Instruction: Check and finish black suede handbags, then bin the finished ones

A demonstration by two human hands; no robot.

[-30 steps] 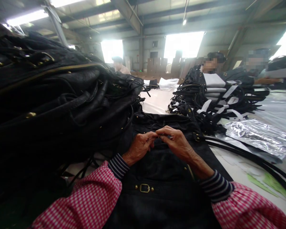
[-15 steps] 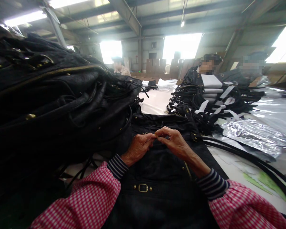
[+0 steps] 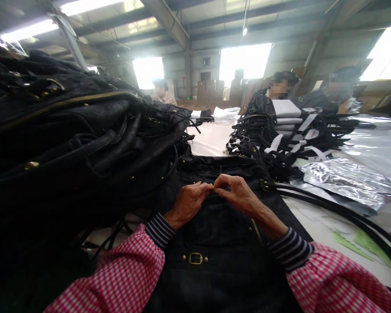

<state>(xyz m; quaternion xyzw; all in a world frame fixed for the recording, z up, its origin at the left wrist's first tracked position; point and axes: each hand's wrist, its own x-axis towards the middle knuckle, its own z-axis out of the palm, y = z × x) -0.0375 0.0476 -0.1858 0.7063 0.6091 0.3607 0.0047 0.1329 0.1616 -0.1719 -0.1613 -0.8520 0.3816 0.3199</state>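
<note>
A black leather bag [image 3: 215, 243] with a brass buckle [image 3: 195, 258] lies flat on the table in front of me. Both my hands rest on its upper part, fingertips meeting. My left hand [image 3: 188, 202] is curled, its thumb and forefinger pinching something small with a yellowish glint at the bag's top. My right hand [image 3: 239, 194] is curled too, pinching the same spot from the other side. What the fingers hold is too small to name. My sleeves are red-and-white check with striped cuffs.
A tall heap of black leather bags [image 3: 68, 139] fills the left. A pile of black straps with white tags [image 3: 280, 139] sits at the right back, silvery plastic bags [image 3: 345, 182] beside it. A long black strap [image 3: 345, 215] curves along the white table [image 3: 211, 139]. Other people sit beyond.
My hands have stayed together at the bag's top, shifting only slightly left as the view moved; the fingertips keep working the same small spot.
</note>
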